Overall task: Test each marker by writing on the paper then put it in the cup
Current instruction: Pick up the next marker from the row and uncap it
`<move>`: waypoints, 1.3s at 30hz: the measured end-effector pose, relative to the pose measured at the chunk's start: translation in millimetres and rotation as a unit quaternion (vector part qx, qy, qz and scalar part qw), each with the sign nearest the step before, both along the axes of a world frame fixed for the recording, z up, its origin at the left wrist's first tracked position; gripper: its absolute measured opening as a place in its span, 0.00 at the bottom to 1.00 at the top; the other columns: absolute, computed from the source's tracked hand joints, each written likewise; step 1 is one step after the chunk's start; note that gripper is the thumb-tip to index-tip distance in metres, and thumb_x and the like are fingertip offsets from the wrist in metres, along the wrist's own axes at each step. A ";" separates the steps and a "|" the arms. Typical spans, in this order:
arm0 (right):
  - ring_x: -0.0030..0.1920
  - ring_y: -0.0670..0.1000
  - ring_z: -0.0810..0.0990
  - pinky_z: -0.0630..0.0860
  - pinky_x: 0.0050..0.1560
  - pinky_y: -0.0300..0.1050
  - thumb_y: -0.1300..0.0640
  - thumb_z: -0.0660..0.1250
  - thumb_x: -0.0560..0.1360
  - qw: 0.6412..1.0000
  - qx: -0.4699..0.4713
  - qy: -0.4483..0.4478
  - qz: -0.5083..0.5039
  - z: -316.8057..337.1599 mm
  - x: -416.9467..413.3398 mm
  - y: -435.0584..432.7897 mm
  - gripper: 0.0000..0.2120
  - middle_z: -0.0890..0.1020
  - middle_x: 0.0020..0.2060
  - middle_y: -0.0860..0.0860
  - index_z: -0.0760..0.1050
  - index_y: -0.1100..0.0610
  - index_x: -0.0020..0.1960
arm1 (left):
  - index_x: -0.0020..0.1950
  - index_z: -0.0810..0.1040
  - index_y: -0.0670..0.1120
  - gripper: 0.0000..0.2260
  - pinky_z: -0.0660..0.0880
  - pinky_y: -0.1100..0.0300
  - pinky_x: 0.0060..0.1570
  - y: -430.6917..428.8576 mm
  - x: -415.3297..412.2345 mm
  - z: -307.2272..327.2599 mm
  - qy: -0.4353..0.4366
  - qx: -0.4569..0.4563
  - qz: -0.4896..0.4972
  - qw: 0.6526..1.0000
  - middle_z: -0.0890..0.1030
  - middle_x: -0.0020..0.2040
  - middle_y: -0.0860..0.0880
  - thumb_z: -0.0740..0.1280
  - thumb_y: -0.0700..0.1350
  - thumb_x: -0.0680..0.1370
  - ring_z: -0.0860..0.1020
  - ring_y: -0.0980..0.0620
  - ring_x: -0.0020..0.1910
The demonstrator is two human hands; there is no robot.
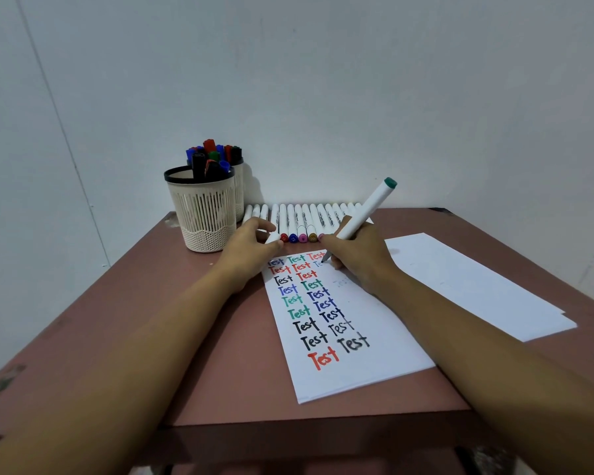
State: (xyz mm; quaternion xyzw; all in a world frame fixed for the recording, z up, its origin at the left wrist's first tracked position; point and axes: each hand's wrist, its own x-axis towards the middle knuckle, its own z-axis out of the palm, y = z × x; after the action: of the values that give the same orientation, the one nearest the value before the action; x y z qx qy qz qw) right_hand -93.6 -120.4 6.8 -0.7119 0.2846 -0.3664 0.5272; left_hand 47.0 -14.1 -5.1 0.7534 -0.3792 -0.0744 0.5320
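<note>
Both forearms reach over the paper (384, 358), already crowded with coloured "Test" words, where the right hand (357, 260) grips a green-ended marker (362, 214) tip-down, the left hand (251, 245) pinches what looks like its cap (272, 237), the cup (203, 207) holds many markers, and a row of markers (309, 217) awaits testing.

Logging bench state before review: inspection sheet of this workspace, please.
Surface: reddish table, scuffed at the edges.
Job's things: paper with rows of "Test"; white marker, tip on the paper; front cup and rear cup, both holding markers; marker row lying along the far edge.
Clutter: spare sheets right of the paper.
Grippers: right hand grips the white marker; left hand holds a small white piece, likely a cap.
Cables: nothing seen.
Surroundings: plain wall behind the table.
</note>
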 end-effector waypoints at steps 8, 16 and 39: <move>0.28 0.51 0.69 0.69 0.33 0.44 0.64 0.68 0.71 1.000 -0.015 0.009 0.000 0.0 -1.1 1.1 0.15 0.69 0.26 0.52 0.64 0.56 0.32 | 0.52 0.73 0.50 0.09 0.76 0.50 0.54 -0.2 0.5 -0.5 0.012 -0.001 -0.002 1.000 0.78 0.54 0.44 0.69 0.43 0.75 0.77 0.46 0.53; 0.27 0.52 0.71 0.73 0.36 0.46 0.66 0.69 0.71 1.000 0.003 -0.008 -0.022 0.9 -1.6 1.6 0.13 0.71 0.26 0.53 0.67 0.58 0.33 | 0.53 0.73 0.50 0.09 0.76 0.49 0.55 1.1 -0.6 0.4 0.015 0.000 -0.006 1.000 0.78 0.54 0.44 0.69 0.43 0.75 0.78 0.47 0.53; 0.29 0.48 0.72 0.69 0.31 0.40 0.64 0.68 0.72 1.000 -0.024 -0.003 -0.020 1.7 -4.4 4.1 0.14 0.72 0.28 0.50 0.66 0.55 0.33 | 0.57 0.74 0.45 0.11 0.74 0.63 0.47 4.3 -9.9 6.7 -0.016 -0.002 0.006 1.000 0.76 0.50 0.50 0.69 0.42 0.75 0.75 0.54 0.50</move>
State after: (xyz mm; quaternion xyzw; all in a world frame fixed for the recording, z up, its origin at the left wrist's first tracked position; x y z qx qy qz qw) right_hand -98.0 -116.2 8.5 -0.7176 0.2884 -0.3853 0.5034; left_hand 37.1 -9.8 1.6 0.7559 -0.3830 -0.0582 0.5277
